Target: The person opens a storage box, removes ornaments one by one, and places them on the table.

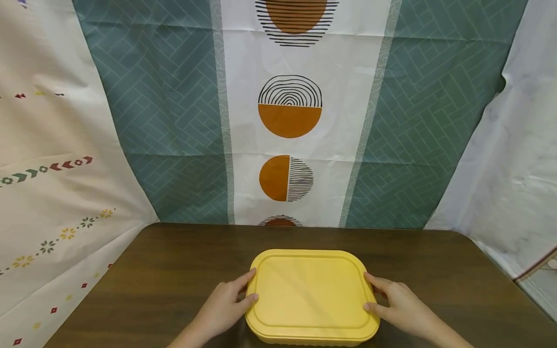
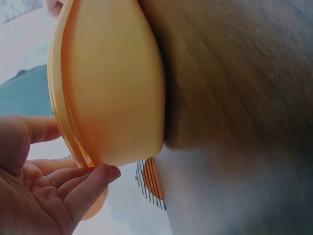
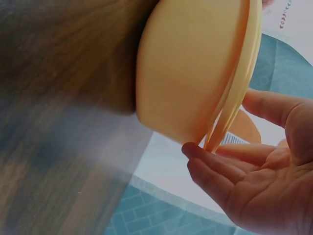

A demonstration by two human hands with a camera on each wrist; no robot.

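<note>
I see L hand [image 1: 222, 305] & R hand [image 1: 402, 307] equally near: both sets of fingers [image 1: 244, 280] pinch the yellow rounded-rect. plastic lid [image 1: 311, 295], L/R ends resp. It tops a deep yellow plastic box [image 2: 117, 88], approx. midway btwn. L/R edges of brown wooden table [image 1: 130, 290], long axis parallel to its far edge. Count: 1 lid, 1 box, 2 hands.

box [image 2: 117, 83] interior: hidden by lid [image 1: 311, 295] | forearms [image 1: 191, 335]: cut at bottom edge

Room type unclear; patterned cloths [image 1: 187, 111] hung around dark wooden table [image 1: 174, 270].
</note>
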